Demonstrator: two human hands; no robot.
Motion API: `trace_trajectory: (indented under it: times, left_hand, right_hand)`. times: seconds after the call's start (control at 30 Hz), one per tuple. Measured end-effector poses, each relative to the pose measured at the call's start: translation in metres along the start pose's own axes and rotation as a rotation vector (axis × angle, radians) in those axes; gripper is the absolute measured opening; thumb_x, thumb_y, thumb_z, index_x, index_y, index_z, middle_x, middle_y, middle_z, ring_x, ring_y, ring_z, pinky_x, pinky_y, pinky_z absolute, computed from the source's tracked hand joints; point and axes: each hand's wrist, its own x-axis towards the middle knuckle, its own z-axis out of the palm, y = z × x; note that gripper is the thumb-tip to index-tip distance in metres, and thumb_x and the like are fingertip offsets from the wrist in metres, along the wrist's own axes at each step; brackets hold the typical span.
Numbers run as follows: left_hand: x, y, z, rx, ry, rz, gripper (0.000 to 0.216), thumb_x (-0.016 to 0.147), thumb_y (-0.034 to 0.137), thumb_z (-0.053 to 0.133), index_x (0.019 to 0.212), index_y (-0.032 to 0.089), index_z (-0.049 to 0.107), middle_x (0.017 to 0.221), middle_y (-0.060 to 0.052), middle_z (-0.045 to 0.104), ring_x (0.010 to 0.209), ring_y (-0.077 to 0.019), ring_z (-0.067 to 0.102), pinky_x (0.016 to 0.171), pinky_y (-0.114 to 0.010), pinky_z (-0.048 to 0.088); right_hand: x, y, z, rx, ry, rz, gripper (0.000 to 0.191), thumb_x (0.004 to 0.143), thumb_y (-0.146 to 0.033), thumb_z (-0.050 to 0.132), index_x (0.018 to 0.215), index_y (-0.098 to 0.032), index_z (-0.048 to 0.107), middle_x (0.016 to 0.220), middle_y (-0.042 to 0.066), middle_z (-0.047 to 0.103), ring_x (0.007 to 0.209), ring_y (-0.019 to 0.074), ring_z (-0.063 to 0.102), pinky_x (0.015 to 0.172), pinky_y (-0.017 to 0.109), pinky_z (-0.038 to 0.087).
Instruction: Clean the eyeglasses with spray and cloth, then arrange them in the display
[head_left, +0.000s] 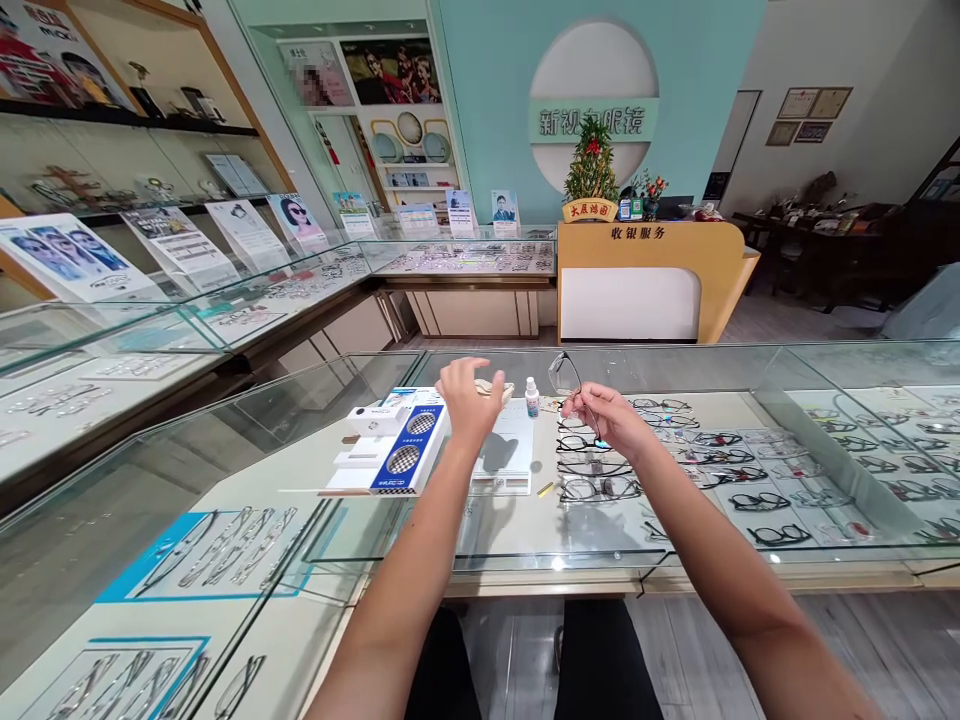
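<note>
Fingers pinched, my right hand (611,418) holds a pair of thin-framed glasses (564,374) up above the glass counter, lenses to the left. My left hand (471,397) is over the counter, thumb and fingers apart in a curve. Just behind it shows a pale, crumpled cloth-like piece (504,391); whether the fingers touch it I cannot tell. Between my hands stands a small white bottle (532,398) with a coloured label. Below my left hand lies a white tray-like sheet (517,447), and left of it is a blue and white box (411,448).
Rows of glasses (592,467) lie in the counter to the right. More frames (251,545) lie under the glass at left. Display cases (300,275) with standing cards line the left and back. Beyond is a yellow-fronted cashier desk (724,285).
</note>
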Motion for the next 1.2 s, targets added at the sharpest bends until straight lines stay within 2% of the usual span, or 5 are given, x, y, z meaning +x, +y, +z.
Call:
trace_trajectory:
  times: [0.2, 0.57, 0.77, 0.87, 1.2]
  left_hand:
    - [0.005, 0.062, -0.03, -0.248, -0.051, 0.536, 0.082, 0.097, 0.063, 0.08, 0.164, 0.023, 0.058, 0.16, -0.016, 0.072, 0.151, -0.0381, 0.061, 0.127, -0.054, 0.04]
    - [0.053, 0.111, -0.068, -0.252, 0.188, 0.701, 0.062, 0.098, 0.067, 0.087, 0.144, 0.028, 0.074, 0.131, -0.01, 0.086, 0.121, -0.0328, 0.075, 0.111, -0.051, 0.051]
    - [0.059, 0.125, -0.088, -0.297, 0.494, 0.691, 0.067, 0.092, 0.061, 0.095, 0.147, 0.029, 0.073, 0.131, -0.009, 0.084, 0.118, -0.0333, 0.076, 0.11, -0.052, 0.054]
    - [0.055, 0.123, -0.093, -0.304, 0.593, 0.593, 0.069, 0.09, 0.062, 0.097, 0.146, 0.029, 0.073, 0.129, -0.008, 0.082, 0.116, -0.0333, 0.074, 0.106, -0.053, 0.055]
    - [0.051, 0.113, -0.095, -0.345, 0.556, 0.426, 0.061, 0.087, 0.059, 0.1, 0.136, 0.032, 0.076, 0.123, -0.006, 0.079, 0.11, -0.0309, 0.072, 0.108, -0.053, 0.054]
  right_hand:
    - [0.001, -0.034, 0.006, -0.108, -0.084, -0.007, 0.055, 0.084, -0.072, 0.098, 0.081, -0.022, 0.074, 0.087, 0.005, 0.078, 0.09, 0.0211, 0.073, 0.094, 0.035, 0.056]
    - [0.0, -0.141, 0.034, -0.538, -0.233, -0.18, 0.043, 0.107, -0.064, 0.077, 0.091, -0.024, 0.08, 0.095, 0.004, 0.082, 0.096, 0.0221, 0.075, 0.099, 0.04, 0.058]
    - [-0.035, -0.155, 0.064, -0.868, 0.212, -0.643, 0.031, 0.113, -0.055, 0.07, 0.132, -0.032, 0.078, 0.136, 0.006, 0.078, 0.131, 0.0271, 0.071, 0.114, 0.047, 0.056]
    - [-0.044, -0.149, 0.074, -1.049, 0.353, -0.78, 0.051, 0.103, -0.054, 0.083, 0.147, -0.032, 0.069, 0.148, 0.009, 0.073, 0.137, 0.0319, 0.069, 0.117, 0.052, 0.057]
    - [-0.018, -0.121, 0.091, -1.235, 0.607, -0.924, 0.044, 0.102, -0.049, 0.086, 0.139, -0.03, 0.074, 0.128, 0.01, 0.083, 0.115, 0.031, 0.079, 0.103, 0.051, 0.066]
